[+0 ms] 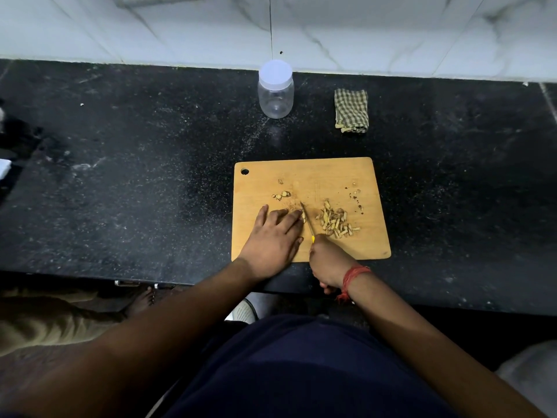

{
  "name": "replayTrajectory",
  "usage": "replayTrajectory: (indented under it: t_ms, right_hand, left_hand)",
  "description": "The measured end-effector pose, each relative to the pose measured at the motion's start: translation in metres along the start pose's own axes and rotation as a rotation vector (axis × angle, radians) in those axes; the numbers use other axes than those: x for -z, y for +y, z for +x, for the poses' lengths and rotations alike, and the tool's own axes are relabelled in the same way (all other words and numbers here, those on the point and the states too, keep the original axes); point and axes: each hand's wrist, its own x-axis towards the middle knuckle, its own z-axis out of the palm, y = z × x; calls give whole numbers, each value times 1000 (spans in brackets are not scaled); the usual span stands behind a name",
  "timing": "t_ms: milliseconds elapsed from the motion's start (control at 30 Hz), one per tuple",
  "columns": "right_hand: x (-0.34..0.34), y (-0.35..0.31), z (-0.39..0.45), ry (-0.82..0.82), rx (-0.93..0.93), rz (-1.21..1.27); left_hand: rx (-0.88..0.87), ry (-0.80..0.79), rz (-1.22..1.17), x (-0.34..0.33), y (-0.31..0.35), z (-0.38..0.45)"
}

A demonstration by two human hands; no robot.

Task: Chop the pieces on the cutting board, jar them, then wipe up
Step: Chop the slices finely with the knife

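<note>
On the cutting board (307, 176), the left hand (272, 236) lies with fingers straight and together, pinning a piece beside the knife (306, 220), whose handle the right hand (327, 262) grips. Chopped pieces (336, 223) sit right of the blade; the lidded jar (275, 90) and cloth (351, 111) wait behind on the surface.

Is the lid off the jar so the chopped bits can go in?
No, the white lid sits on top of the clear jar, which stands empty on the black counter behind the cutting board.
</note>
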Motion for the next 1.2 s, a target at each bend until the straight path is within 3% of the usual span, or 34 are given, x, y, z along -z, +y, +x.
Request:
replayTrajectory:
  t_ms: [500, 733, 1200]
  right_hand:
    - [-9, 41, -18, -24, 74, -176]
    - [2, 23, -23, 42, 82, 57]
    - [-1, 6, -11, -4, 22, 124]
  left_hand:
    - [52, -23, 22, 1, 7, 1]
    - [54, -11, 7, -1, 7, -2]
    - [40, -21, -14, 1, 5, -2]
